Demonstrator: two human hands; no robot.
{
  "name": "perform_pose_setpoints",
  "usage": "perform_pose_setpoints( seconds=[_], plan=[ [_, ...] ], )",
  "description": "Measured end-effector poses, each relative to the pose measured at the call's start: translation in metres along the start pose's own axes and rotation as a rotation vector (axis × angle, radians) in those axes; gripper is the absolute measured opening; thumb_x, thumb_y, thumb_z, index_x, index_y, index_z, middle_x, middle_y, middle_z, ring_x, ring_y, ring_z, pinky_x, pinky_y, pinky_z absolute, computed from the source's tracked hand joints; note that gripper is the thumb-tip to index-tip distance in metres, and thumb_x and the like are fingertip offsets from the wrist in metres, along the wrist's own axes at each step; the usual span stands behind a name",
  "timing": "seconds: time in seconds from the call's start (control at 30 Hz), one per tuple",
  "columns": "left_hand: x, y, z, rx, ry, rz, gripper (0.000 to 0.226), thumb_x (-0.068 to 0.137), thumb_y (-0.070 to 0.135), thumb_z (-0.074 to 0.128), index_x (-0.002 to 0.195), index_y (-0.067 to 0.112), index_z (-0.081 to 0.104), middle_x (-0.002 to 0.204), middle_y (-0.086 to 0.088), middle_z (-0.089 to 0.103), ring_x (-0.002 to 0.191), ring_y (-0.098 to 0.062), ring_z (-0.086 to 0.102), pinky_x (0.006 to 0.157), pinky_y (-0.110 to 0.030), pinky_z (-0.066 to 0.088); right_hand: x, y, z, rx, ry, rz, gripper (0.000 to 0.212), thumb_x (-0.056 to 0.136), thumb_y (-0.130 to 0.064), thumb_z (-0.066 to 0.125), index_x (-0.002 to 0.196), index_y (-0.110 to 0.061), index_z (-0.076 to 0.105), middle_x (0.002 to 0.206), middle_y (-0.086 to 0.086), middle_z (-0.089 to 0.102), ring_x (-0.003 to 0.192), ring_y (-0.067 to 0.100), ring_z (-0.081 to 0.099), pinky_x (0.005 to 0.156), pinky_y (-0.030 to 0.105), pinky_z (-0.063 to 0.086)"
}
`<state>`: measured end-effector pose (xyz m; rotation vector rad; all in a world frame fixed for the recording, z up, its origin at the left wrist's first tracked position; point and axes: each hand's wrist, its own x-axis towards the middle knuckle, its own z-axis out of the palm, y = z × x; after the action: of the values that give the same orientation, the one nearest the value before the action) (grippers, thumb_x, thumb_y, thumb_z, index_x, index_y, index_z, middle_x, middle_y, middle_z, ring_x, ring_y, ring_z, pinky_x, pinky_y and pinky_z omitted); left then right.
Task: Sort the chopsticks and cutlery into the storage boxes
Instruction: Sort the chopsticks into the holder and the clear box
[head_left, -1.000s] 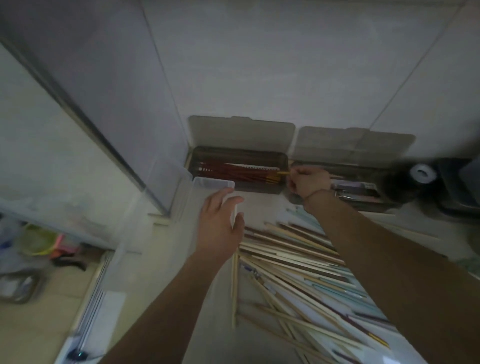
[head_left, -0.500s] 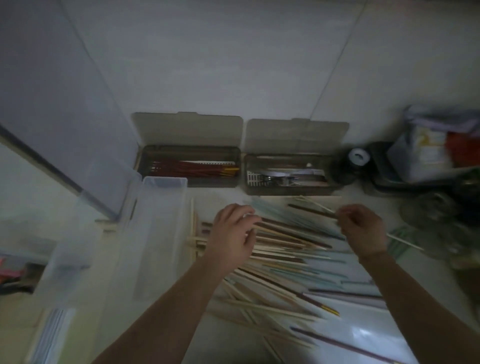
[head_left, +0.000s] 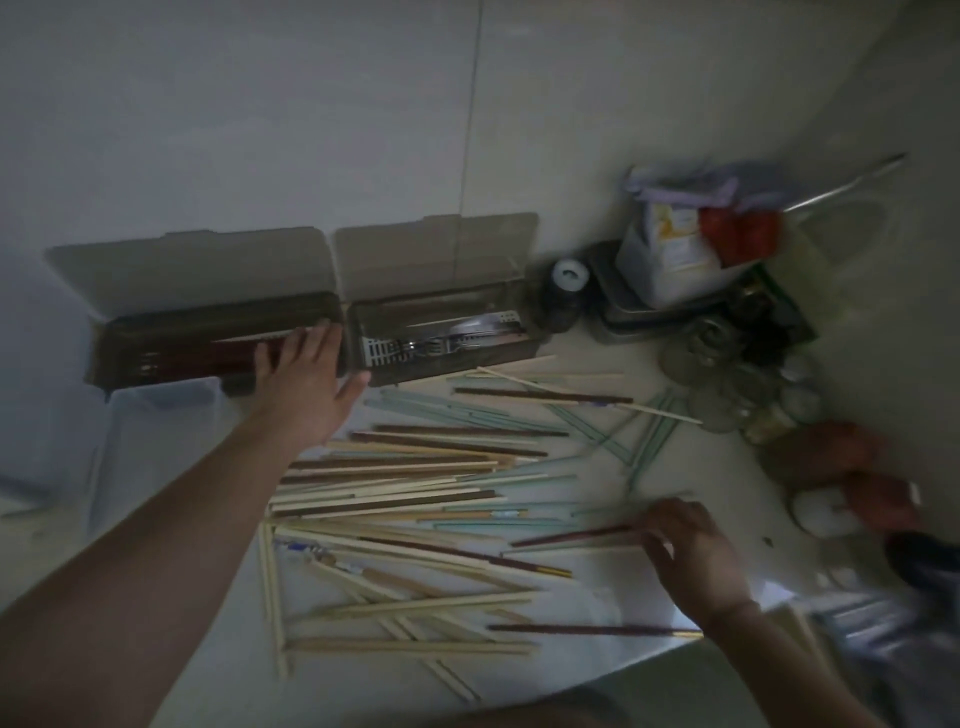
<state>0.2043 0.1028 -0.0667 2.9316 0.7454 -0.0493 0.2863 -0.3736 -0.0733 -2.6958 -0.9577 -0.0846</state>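
Two brown storage boxes stand open against the wall. The left box (head_left: 156, 358) holds dark red chopsticks (head_left: 234, 353); the right box (head_left: 447, 364) holds metal cutlery (head_left: 462, 338). A loose pile of chopsticks (head_left: 415, 467), wooden, pale green and dark, covers the counter in front. My left hand (head_left: 306, 379) reaches over the right end of the left box with fingers straight and holds nothing. My right hand (head_left: 691, 556) is low at the right, and its fingertips pinch the end of a dark red chopstick (head_left: 571, 535) lying on the pile.
A clear plastic bin (head_left: 156, 431) stands left of the pile, in front of the left box. A dark jar with a white lid (head_left: 569, 280), a metal tray with bags (head_left: 670, 260) and glass jars (head_left: 727, 384) crowd the back right corner. A white bowl (head_left: 826, 514) sits at the right.
My left hand rose from the pile to the left box's right end. My right hand dropped toward me onto a dark red chopstick. The view swung right.
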Motion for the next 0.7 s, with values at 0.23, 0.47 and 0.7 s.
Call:
perform_pose_setpoints(
  seconds=[0.23, 0.47, 0.7],
  plan=[
    [-0.002, -0.002, 0.004, 0.099, -0.058, -0.081, 0.079, 0.088, 0.071, 0.014, 0.149, 0.022, 0.023, 0.153, -0.005, 0.032, 0.139, -0.03, 0.026, 0.109, -0.068, 0.011, 0.01, 0.001, 0.004, -0.036, -0.064, 0.004, 0.028, 0.065, -0.004, 0.084, 0.088, -0.017, 0.076, 0.092, 0.006, 0.069, 0.077, 0.035, 0.063, 0.061, 0.04, 0.056],
    [-0.029, 0.038, -0.015, -0.103, 0.178, 0.101, 0.062, 0.095, 0.05, 0.045, 0.145, 0.016, 0.036, 0.149, -0.01, 0.036, 0.137, -0.032, 0.026, 0.112, -0.054, 0.022, 0.028, -0.001, -0.001, -0.241, -0.045, -0.141, 0.012, 0.075, -0.02, 0.069, 0.085, -0.021, 0.075, 0.09, 0.002, 0.071, 0.081, 0.034, 0.06, 0.066, 0.039, 0.047],
    [-0.05, 0.118, -0.048, -0.269, 0.016, 0.567, 0.046, 0.097, 0.051, 0.039, 0.134, 0.026, 0.051, 0.131, 0.002, 0.057, 0.119, -0.021, 0.052, 0.096, -0.04, 0.045, 0.104, -0.083, -0.019, -0.016, 0.119, -0.274, 0.025, 0.087, -0.027, 0.051, 0.091, -0.018, 0.074, 0.088, 0.002, 0.071, 0.081, 0.029, 0.064, 0.075, 0.039, 0.048]
  ],
)
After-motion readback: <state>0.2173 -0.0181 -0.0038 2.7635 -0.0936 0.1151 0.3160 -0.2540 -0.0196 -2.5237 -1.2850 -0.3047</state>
